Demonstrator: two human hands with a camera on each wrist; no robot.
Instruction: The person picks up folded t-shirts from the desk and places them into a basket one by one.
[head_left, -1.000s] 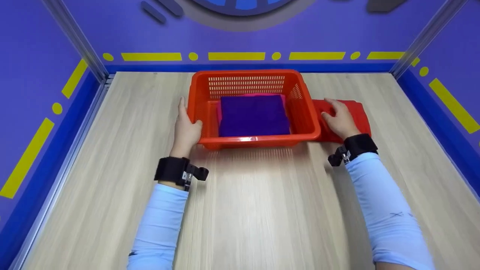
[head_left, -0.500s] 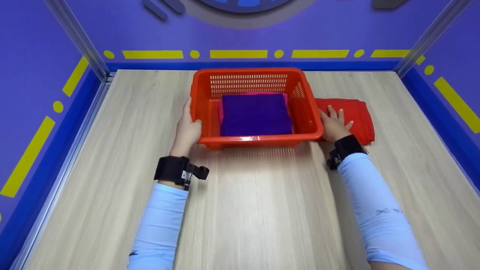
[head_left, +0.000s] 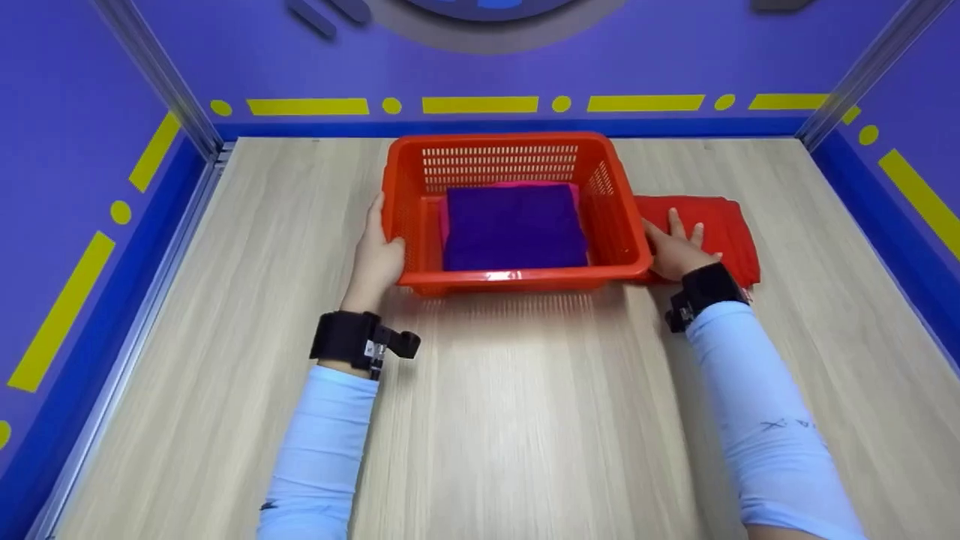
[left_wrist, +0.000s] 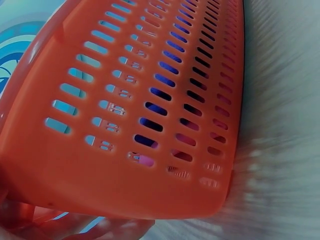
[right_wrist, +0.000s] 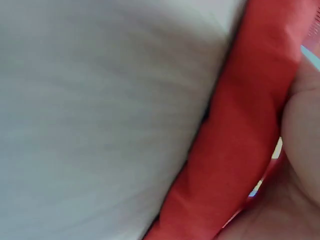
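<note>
Basket of slotted red plastic, near the table's back in the head view, holds folded purple cloth over pink cloth. Left hand grips its left side. Right hand, fingers spread, lies over folded red cloth; whether it pinches anything, I cannot tell. Left wrist view: fingers against the basket's end. Right wrist view: red cloth's edge beside the hand.

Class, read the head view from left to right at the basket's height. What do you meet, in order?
Left side panel → left hand → orange-red basket → red folded cloth → right side panel.
</note>
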